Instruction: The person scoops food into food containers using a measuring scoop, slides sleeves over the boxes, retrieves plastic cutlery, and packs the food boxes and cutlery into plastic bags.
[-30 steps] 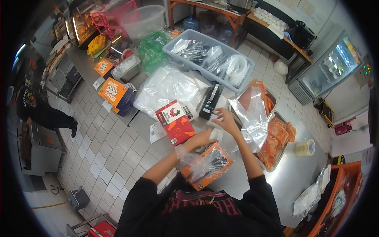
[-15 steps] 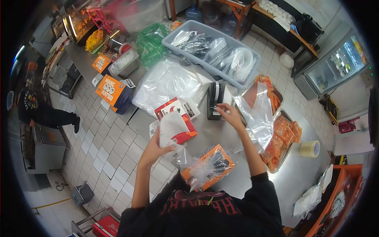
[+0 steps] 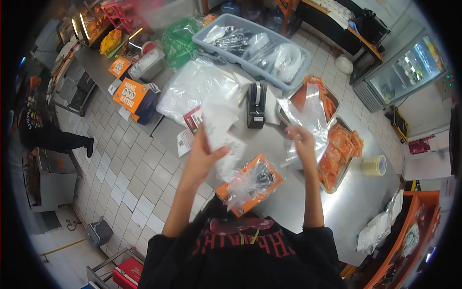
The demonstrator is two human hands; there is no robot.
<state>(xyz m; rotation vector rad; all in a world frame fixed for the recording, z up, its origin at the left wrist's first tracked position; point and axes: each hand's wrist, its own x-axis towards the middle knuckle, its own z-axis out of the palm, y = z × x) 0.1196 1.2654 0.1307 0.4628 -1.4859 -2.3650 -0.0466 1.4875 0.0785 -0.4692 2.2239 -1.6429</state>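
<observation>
My left hand [image 3: 203, 156] is closed on a white printed receipt [image 3: 230, 148], held above the steel table. Behind that paper a red-and-white printed packet [image 3: 193, 118] partly shows. My right hand [image 3: 301, 138] has its fingers pinched together beside a clear plastic bag [image 3: 314, 115]; whatever is between them is too small to make out. A black tape dispenser [image 3: 256, 107] stands between and beyond my hands. Close to my body sits an orange box [image 3: 233, 191], with a clear bag of black plastic cutlery [image 3: 260, 176] on top of it.
Trays of orange-red food in plastic [image 3: 337, 153] lie at the right, near a stack of yellowish lids [image 3: 374, 165]. A blue-grey bin [image 3: 226, 61] of packaging is at the back. Orange boxes [image 3: 132, 98] stand left. Another person [image 3: 53, 130] is far left.
My right hand has left the tape dispenser and moved to the right. In my left hand the receipt has tilted, its print now facing up. The view has shifted slightly.
</observation>
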